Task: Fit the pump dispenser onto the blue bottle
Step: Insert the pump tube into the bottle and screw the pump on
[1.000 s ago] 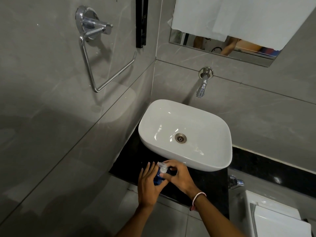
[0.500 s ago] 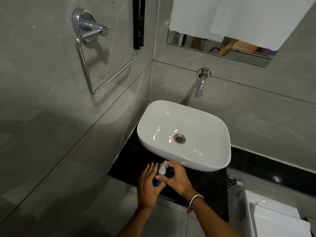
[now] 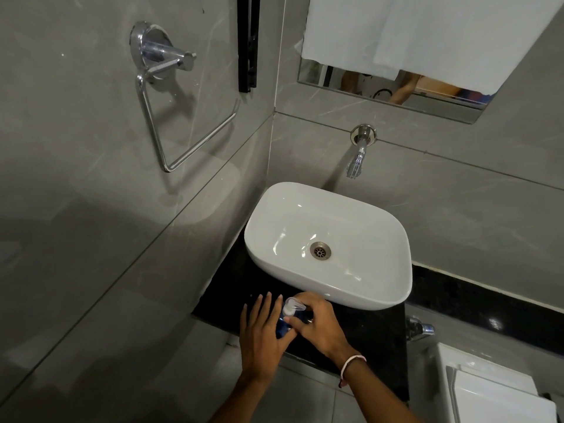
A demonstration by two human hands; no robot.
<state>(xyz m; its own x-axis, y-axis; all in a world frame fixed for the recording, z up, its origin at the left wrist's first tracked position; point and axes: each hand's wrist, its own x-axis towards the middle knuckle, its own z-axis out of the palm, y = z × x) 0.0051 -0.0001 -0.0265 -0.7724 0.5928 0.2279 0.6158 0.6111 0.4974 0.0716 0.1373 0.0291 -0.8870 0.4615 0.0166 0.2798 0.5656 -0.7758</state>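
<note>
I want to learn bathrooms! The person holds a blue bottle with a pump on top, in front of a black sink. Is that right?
Not quite. The head view shows the sink is white, on a black counter. The rest holds: both hands grip the blue bottle with its pump dispenser on top.

Two hands hold a blue bottle at a bathroom sink.
The left hand (image 3: pixel 262 334) cups the blue bottle (image 3: pixel 282 328) while the right hand (image 3: pixel 317 326) grips the clear pump dispenser (image 3: pixel 291 308) on top, over the black tabletop (image 3: pixel 375 340) in front of the white sink (image 3: pixel 381 291).

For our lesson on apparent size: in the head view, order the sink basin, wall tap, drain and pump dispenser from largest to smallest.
1. sink basin
2. wall tap
3. pump dispenser and drain: look alike, unranked; hands partly hide the pump.
</note>
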